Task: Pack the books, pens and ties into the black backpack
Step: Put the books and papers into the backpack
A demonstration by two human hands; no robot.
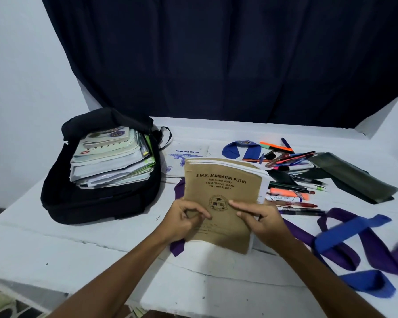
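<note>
The black backpack (97, 203) lies open at the left of the white table, with a stack of books (110, 161) inside it. I hold a small stack of brown exercise books (223, 187) above the table's middle. My left hand (186, 219) grips their lower left edge and my right hand (260, 219) grips the lower right edge, thumbs on the cover. A white exercise book (184, 154) lies flat behind them. Pens and highlighters (292, 177) are scattered to the right. Purple and blue ties (354, 239) lie at the right front; another blue tie (241, 150) lies further back.
A dark green folded cloth (354, 177) lies at the right, past the pens. A dark curtain (216, 58) hangs behind the table. The table's front edge (101, 285) runs near the bottom of the view, with floor at the lower left.
</note>
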